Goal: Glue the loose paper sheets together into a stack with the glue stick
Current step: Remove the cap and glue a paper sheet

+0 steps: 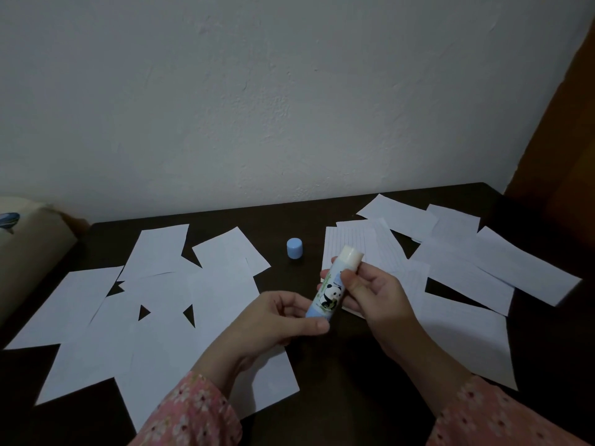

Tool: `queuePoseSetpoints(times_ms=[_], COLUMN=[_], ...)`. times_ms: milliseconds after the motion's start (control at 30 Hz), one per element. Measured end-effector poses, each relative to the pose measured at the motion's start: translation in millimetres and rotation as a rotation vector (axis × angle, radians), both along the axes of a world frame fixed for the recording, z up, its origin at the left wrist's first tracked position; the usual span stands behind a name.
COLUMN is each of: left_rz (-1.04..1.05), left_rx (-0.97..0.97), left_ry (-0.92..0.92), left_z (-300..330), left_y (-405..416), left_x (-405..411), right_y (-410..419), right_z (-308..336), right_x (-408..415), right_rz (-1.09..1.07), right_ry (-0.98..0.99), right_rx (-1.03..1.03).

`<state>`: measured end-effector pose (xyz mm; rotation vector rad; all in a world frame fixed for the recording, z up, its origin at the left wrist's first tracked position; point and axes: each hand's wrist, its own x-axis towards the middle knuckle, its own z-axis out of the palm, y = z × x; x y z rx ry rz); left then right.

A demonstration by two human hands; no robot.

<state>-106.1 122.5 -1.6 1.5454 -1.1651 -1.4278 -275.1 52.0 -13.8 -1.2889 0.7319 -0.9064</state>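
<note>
Both hands hold an uncapped glue stick (331, 284) above the middle of the dark table (283, 220); it has a blue body with a panda picture, and its white glue tip points up and away. My left hand (280, 320) pinches its blue base. My right hand (376, 294) grips its upper body. Its blue cap (295, 248) stands on the table just beyond. Several loose white paper sheets (154, 304) lie overlapping on the left. More sheets (467, 262) spread on the right, and a lined sheet (354, 243) lies behind the glue stick.
A pale wall (289, 107) runs along the table's far edge. A beige cushion (29, 252) with a blue print sits beyond the left edge. A brown wooden surface (560, 149) stands at the right. Pink floral sleeves cover both forearms.
</note>
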Motion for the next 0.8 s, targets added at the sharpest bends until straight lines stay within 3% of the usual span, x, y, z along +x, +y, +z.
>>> queuePoseSetpoints(times_ms=[200, 300, 500, 800], left_rz=[-0.157, -0.136, 0.039, -0.108], left_rx=[0.042, 0.039, -0.023, 0.045], left_ry=[0.237, 0.234, 0.047, 0.205], left_z=[-5.6, -7.3, 1.2, -5.5], left_y=[2.8, 1.8, -0.5, 2.7], left_x=[12.4, 12.3, 2.5, 8.2], right_y=[-1.1, 0.2, 0.4, -1.9], right_z=[2.1, 1.9, 0.5, 2.1], right_x=[-3.4, -3.1, -1.2, -2.3], right_rz=[0.075, 0.094, 0.033, 0.068], right_ry=[0.0, -0.012, 0.024, -0.093], right_rx=[0.014, 0.008, -0.075, 0.014])
